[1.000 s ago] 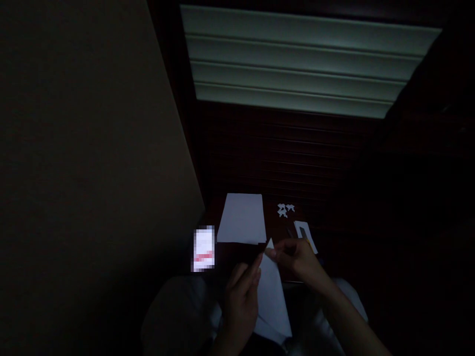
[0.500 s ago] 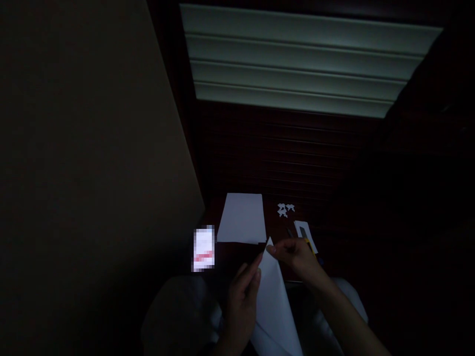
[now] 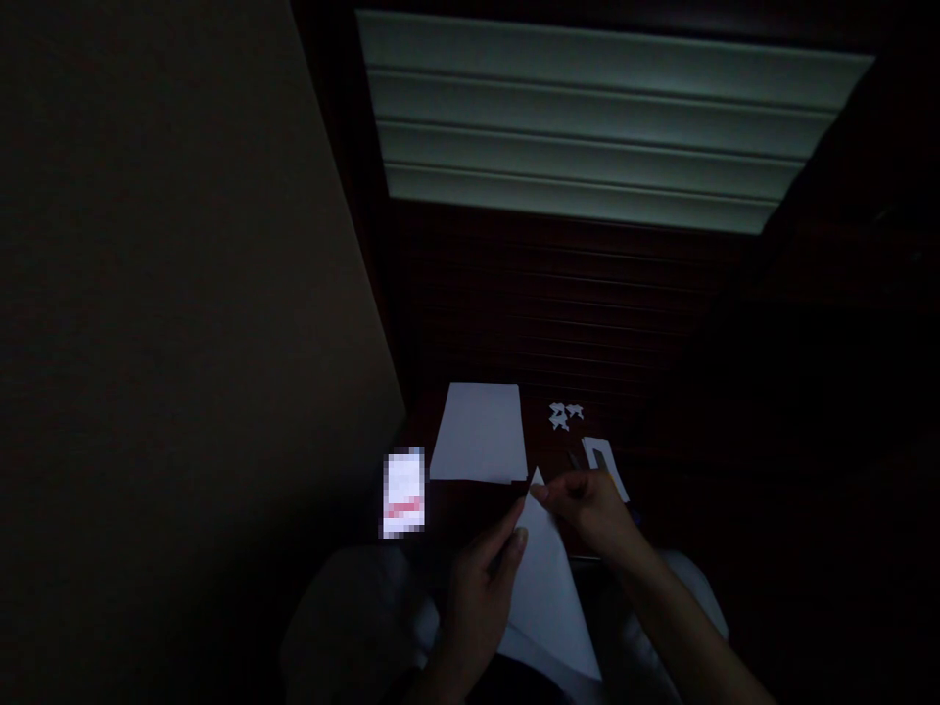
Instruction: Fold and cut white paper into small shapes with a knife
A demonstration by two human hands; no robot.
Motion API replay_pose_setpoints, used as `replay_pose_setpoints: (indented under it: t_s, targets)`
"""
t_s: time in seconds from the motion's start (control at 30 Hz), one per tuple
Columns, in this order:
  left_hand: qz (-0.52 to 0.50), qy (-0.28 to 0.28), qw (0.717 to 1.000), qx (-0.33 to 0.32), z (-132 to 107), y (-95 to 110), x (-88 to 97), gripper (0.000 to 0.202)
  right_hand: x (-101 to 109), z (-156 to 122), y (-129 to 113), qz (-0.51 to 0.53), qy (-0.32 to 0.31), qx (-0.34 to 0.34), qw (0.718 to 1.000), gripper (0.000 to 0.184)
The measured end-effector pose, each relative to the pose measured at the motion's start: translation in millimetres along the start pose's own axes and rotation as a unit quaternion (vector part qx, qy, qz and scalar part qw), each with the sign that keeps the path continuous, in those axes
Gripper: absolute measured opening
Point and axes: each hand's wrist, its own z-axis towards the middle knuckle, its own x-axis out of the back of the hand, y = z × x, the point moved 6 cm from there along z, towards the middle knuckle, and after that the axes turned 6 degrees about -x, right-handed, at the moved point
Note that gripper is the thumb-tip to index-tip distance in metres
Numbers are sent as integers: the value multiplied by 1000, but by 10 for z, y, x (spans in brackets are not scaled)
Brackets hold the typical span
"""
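The scene is very dark. I hold a folded white sheet of paper (image 3: 547, 587) over my lap, its point aimed away from me. My left hand (image 3: 481, 587) pinches the sheet's left edge with thumb and fingers. My right hand (image 3: 591, 509) pinches the tip of the sheet near the table's front edge. Both hands are closed on the paper.
On the dark table lie a flat white sheet (image 3: 479, 431), a lit phone (image 3: 403, 492), several small white paper pieces (image 3: 564, 415) and a small white card (image 3: 603, 462) behind my right hand. A wall stands at left, window blinds (image 3: 587, 127) ahead.
My left hand has slid slightly up along the paper's left edge. The sheet has shifted a little between my hands. The things on the table have not moved.
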Motion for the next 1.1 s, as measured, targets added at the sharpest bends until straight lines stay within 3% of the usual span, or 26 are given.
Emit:
replay_pose_setpoints:
  t_s: [0.2, 0.73, 1.1]
  targets:
    - [17, 29, 999, 7, -12, -76, 6, 32, -13, 21, -9, -8, 5, 12, 1000, 32]
    - [25, 26, 999, -5, -59, -52, 6, 30, 5, 74, -57, 39, 49, -1, 998, 36]
    - [14, 63, 998, 26, -52, -97, 65, 32, -61, -59, 88, -12, 20, -2, 1000, 37]
